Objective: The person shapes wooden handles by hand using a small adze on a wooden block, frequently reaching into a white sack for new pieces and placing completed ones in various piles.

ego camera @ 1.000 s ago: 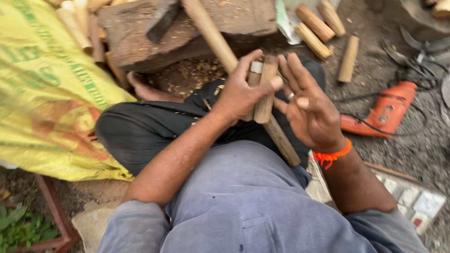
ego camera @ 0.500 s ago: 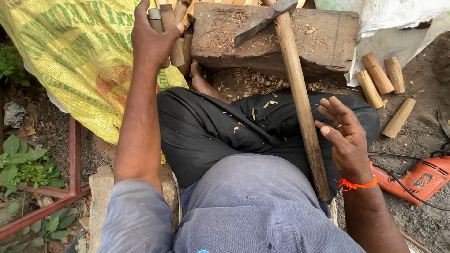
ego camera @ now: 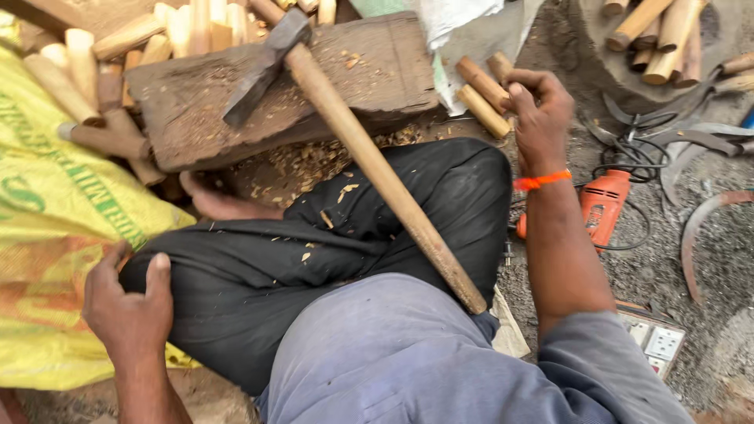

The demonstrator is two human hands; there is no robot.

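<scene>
My right hand [ego camera: 540, 110], with an orange band at the wrist, reaches out to the right and closes its fingers over a short round wooden peg [ego camera: 499, 66]. Two more pegs [ego camera: 481, 96] lie right beside it on the ground. My left hand [ego camera: 129, 302] rests low at the left, on my black-trousered knee next to the yellow sack [ego camera: 47, 235], and holds nothing. An adze-like tool lies across my lap, its long wooden handle [ego camera: 377, 169] running up to its dark iron head [ego camera: 263, 67], which rests on a worn wooden block [ego camera: 196, 110].
A heap of shaped wooden pegs [ego camera: 102, 55] lies behind the block at the upper left, and more pegs [ego camera: 660, 31] lie at the upper right. An orange power drill [ego camera: 603, 206] with its cable, curved metal blades [ego camera: 707, 216] and a switch board [ego camera: 660, 341] lie on the gravel at the right.
My left hand has come back from the peg heap at the upper left down to my knee. My right hand has left my lap and reached out onto the pegs at the right.
</scene>
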